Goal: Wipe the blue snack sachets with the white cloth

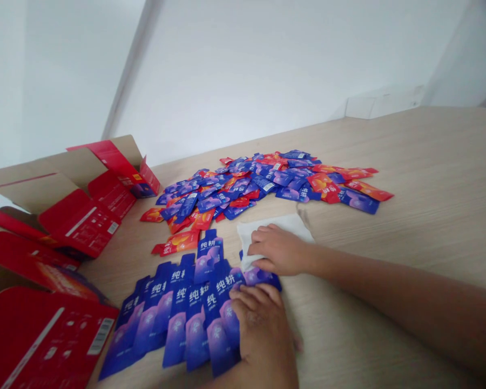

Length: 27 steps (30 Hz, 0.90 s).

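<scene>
In the head view, my right hand [281, 249] is closed on a white cloth [295, 226] and presses it down over the upper part of a purple pouch [261, 276]. The lower end of that pouch meets the bent fingers of my left hand [263, 324], which grips it there; the fingertips are partly hidden. Beside my left hand, several purple spouted pouches [178, 319] lie overlapping in rows, faces up with white lettering. One more purple pouch [209, 256] lies just above these rows.
Behind my hands spreads a loose pile of purple and red-orange pouches [243, 183] on the wooden table [397, 254]. Opened red cardboard boxes [44, 329] line the left side, flaps raised. A white wall [267, 70] rises behind the table, with a white box-like object [372, 105] at its foot.
</scene>
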### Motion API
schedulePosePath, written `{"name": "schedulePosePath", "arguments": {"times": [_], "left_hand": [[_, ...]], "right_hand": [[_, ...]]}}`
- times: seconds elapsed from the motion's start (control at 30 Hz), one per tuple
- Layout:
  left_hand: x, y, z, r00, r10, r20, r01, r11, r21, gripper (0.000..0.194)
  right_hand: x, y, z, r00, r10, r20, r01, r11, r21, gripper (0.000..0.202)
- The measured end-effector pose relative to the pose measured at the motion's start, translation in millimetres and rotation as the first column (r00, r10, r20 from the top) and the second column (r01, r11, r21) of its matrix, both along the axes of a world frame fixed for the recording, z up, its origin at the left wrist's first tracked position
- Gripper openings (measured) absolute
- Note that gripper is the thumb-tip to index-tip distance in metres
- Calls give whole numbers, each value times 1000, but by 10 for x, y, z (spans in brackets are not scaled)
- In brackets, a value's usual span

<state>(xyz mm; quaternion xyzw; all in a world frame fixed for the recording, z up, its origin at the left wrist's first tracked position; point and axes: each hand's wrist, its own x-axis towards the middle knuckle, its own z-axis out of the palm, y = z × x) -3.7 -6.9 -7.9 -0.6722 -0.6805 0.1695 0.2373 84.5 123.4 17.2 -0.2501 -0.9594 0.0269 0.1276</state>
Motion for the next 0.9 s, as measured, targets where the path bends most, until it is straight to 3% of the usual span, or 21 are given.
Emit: {"name": "schedulePosePath", "arguments": {"times": [0.1, 0.17, 0.37, 0.43, 0.53, 0.7, 0.9], "left_hand": [[1, -10, -3, 1000, -7, -30, 7, 1000, 7, 61], [-2, -14, -1, 998, -10, -69, 11, 1000, 12, 54], [-12, -7, 3, 998, -15, -57, 14, 1000, -14, 54], [-9, -2, -6, 999, -8, -31, 8, 1000, -8, 51], [-1, 1, -18, 1000, 4, -24, -4, 1000, 14, 52], [0, -8, -6, 999, -3, -43, 3, 1000, 14, 70], [-18, -4, -4, 997, -15, -71, 15, 1000, 5, 49]], "right_hand": [[41, 82, -8, 992, -122, 14, 122, 992, -13, 23], [53, 87, 1, 991, -134, 23, 134, 991, -15, 23], [-14, -85, 40, 993, 114, 6, -114, 993, -8, 26], [-29, -104, 37, 992, 126, 1, -126, 992, -8, 25], [-14, -38, 16, 1000, 27, 12, -27, 999, -17, 25], [47, 84, -1, 993, -112, 19, 113, 994, -15, 23], [-9, -56, 10, 996, 86, -4, -86, 996, -11, 26]]}}
